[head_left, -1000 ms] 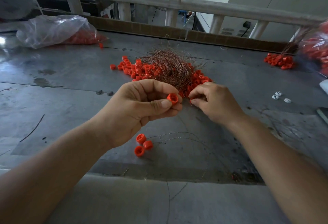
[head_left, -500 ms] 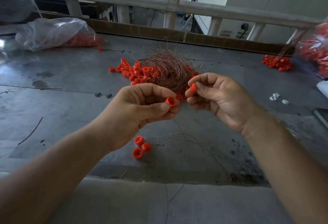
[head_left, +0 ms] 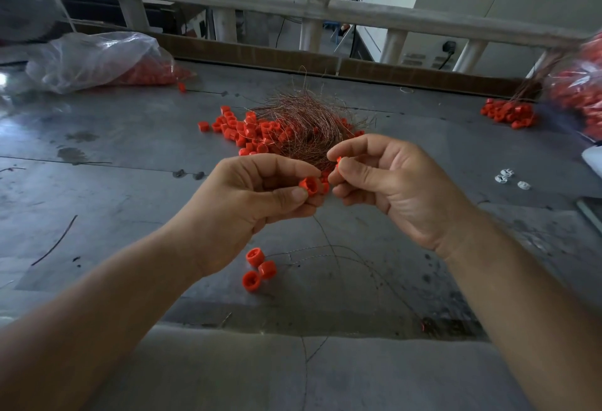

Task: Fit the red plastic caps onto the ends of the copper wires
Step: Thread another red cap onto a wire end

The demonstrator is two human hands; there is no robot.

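Left hand (head_left: 247, 202): thumb and curled fingers pinching one red cap (head_left: 308, 186). Right hand (head_left: 387, 182): fingertips pinching second red cap (head_left: 337, 163). Both above tabletop (head_left: 114, 189) centre.

You pinch one red cap (head_left: 308, 186) between the thumb and fingers of your left hand (head_left: 247, 202), its hollow open end turned toward you. A second cap (head_left: 338, 163), seen edge-on, sits at the fingertips of your right hand (head_left: 391, 182), just beside the first. A thin copper wire (head_left: 329, 242) trails from under your left hand and curves over the table (head_left: 130, 182). Three caps (head_left: 259, 269) lie clustered below, touching. Beyond your hands a tangled copper wire heap (head_left: 306, 123) rests on the table, with loose caps (head_left: 241, 130) scattered along its left side.
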